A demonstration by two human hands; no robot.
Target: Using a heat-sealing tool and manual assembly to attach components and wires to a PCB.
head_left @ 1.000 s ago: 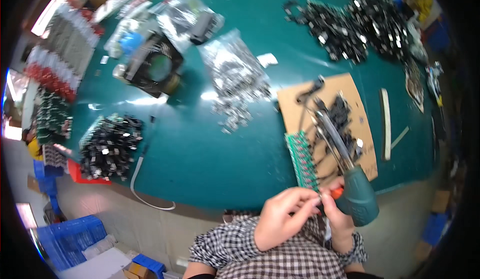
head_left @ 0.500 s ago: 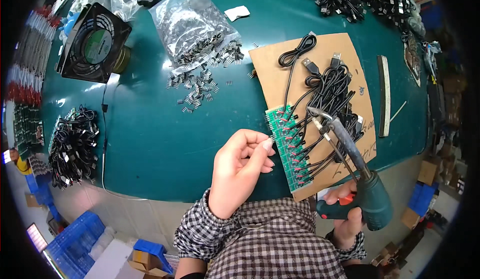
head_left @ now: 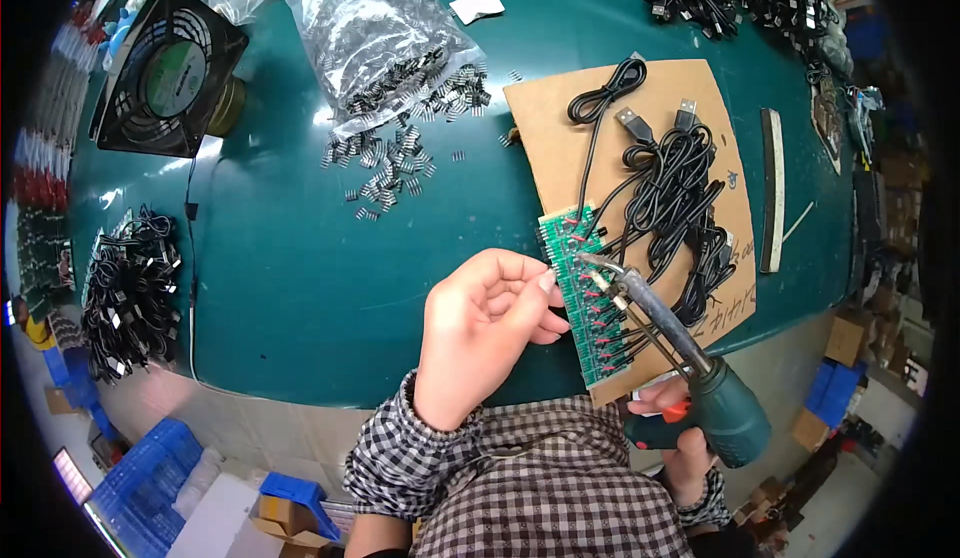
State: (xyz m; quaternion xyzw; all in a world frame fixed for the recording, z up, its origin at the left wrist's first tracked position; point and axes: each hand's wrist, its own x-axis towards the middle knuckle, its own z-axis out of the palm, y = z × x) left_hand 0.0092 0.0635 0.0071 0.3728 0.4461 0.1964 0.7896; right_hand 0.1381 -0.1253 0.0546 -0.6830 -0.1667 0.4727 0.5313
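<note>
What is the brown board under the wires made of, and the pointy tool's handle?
The brown board looks like cardboard: flat, matte tan, with cut edges. The tool's handle in the right hand seems to be hard green plastic, smooth with a slight shine; its tip looks like bare metal.

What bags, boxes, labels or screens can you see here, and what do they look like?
Clear bag: table top, crumpled, full of small dark parts.
Round label: fan hub at upper left, green.
White slip: beside the bag, small, paper.
Blue crates: floor, lower left.
</note>
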